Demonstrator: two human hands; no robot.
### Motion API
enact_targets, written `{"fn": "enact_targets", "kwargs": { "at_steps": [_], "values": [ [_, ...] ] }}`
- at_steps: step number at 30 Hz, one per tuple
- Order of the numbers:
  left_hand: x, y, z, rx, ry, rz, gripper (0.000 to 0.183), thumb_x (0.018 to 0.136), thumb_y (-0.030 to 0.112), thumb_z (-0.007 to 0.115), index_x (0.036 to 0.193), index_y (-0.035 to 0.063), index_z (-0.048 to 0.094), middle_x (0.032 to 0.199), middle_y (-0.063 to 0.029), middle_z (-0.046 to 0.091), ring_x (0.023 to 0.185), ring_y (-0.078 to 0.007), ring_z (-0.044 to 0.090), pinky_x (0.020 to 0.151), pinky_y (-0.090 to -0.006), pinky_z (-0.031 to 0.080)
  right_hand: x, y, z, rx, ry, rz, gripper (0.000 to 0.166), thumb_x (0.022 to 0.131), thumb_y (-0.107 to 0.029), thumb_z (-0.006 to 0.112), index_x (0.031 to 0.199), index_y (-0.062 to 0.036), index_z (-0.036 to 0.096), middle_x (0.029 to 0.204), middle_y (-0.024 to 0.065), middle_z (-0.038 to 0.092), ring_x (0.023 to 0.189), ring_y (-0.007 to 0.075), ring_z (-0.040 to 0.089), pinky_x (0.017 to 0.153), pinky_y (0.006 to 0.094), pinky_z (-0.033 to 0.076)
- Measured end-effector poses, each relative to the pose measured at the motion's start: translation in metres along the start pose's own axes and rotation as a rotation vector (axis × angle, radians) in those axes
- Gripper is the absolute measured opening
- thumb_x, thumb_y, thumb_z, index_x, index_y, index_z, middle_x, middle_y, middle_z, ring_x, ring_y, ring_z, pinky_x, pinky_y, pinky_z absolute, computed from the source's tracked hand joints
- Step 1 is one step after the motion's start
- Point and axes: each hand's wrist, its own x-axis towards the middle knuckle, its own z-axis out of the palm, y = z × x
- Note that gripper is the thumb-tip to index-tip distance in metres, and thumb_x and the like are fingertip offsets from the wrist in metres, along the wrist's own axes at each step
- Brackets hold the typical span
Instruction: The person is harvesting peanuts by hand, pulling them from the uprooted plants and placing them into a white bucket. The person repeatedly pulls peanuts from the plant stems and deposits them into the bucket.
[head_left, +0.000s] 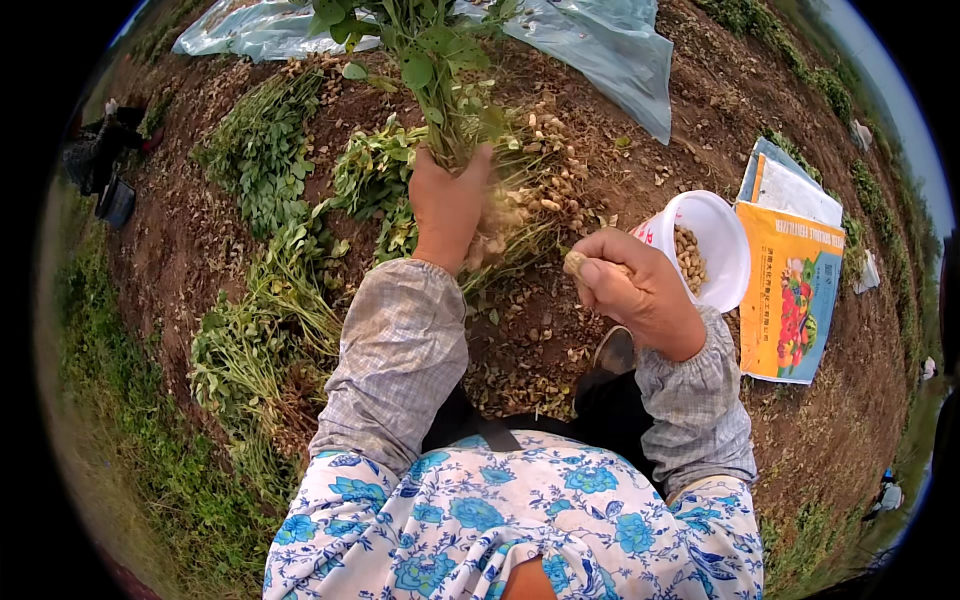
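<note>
My left hand (448, 206) grips the stems of a leafy peanut plant (442, 82), leaves pointing away from me; its lower end is blurred beneath the hand. Closed around a few unshelled peanuts (576, 262), my right hand (637, 289) is just left of a white plastic bucket (724, 251). The bucket leans, with picked peanuts (688, 259) inside it. Beyond my hands, pulled plants with peanut pods (551, 191) on their roots lie on the soil.
More pulled peanut plants (262, 330) lie at the left. Plastic sheeting (600, 52) spreads at the far side. A printed fertilizer bag (787, 300) is right of the bucket. My shoe (615, 351) is below my right hand. Another person (94, 154) sits far left beside a dark bucket (116, 202).
</note>
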Motion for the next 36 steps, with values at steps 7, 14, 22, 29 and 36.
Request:
{"fn": "enact_targets", "kwargs": {
  "at_steps": [7, 14, 22, 29, 36],
  "values": [
    [0.003, 0.002, -0.018, -0.439, -0.278, -0.256, 0.027, 0.086, 0.031, 0.074, 0.082, 0.0073, 0.062, 0.074, -0.0038, 0.064, 0.078, -0.0139, 0.060, 0.082, -0.0337, 0.048, -0.021, 0.106, -0.173, -1.164, 0.692, 0.084, 0.028, 0.090, -0.025, 0.065, 0.103, -0.0014, 0.066, 0.093, 0.0145, 0.067, 0.088, 0.0318, 0.064, 0.082, 0.0382, 0.050],
    [-0.003, -0.006, -0.014, -0.615, -0.390, -0.460, 0.028, 0.087, 0.031, 0.073, 0.082, 0.0058, 0.062, 0.078, -0.0078, 0.066, 0.070, -0.0166, 0.066, 0.065, -0.0303, 0.057, 0.030, 0.036, -0.031, -0.613, 0.307, -0.406, 0.023, 0.092, -0.021, 0.064, 0.106, -0.0027, 0.067, 0.102, 0.0137, 0.067, 0.095, 0.0296, 0.065, 0.083, 0.0365, 0.050],
    [-0.011, -0.004, 0.001, -0.595, -0.406, -0.384, 0.020, 0.087, 0.022, 0.073, 0.086, 0.0063, 0.060, 0.076, -0.0039, 0.063, 0.068, -0.0146, 0.063, 0.062, -0.0302, 0.053, 0.053, 0.063, 0.007, -0.821, 0.179, -0.406, 0.021, 0.087, -0.024, 0.067, 0.097, -0.0053, 0.065, 0.085, 0.0121, 0.058, 0.086, 0.0326, 0.059, 0.074, 0.0431, 0.049],
    [-0.010, -0.013, 0.006, -0.527, -0.219, -0.237, 0.023, 0.086, 0.017, 0.071, 0.100, 0.0021, 0.060, 0.082, -0.0037, 0.063, 0.066, -0.0115, 0.057, 0.059, -0.0272, 0.047, 0.041, 0.034, 0.035, -1.020, 0.220, -0.611, 0.018, 0.081, -0.016, 0.071, 0.092, -0.0054, 0.062, 0.082, 0.0095, 0.057, 0.078, 0.0293, 0.057, 0.065, 0.0393, 0.048],
    [-0.004, -0.010, 0.004, -0.462, -0.139, -0.165, 0.022, 0.088, 0.016, 0.072, 0.100, 0.0022, 0.059, 0.081, -0.0035, 0.062, 0.064, -0.0123, 0.057, 0.057, -0.0300, 0.047, 0.013, 0.004, 0.063, -0.786, -0.005, -0.847, 0.025, 0.076, -0.013, 0.077, 0.095, -0.0041, 0.064, 0.087, 0.0090, 0.061, 0.072, 0.0248, 0.059, 0.062, 0.0345, 0.050]
  ]
}}
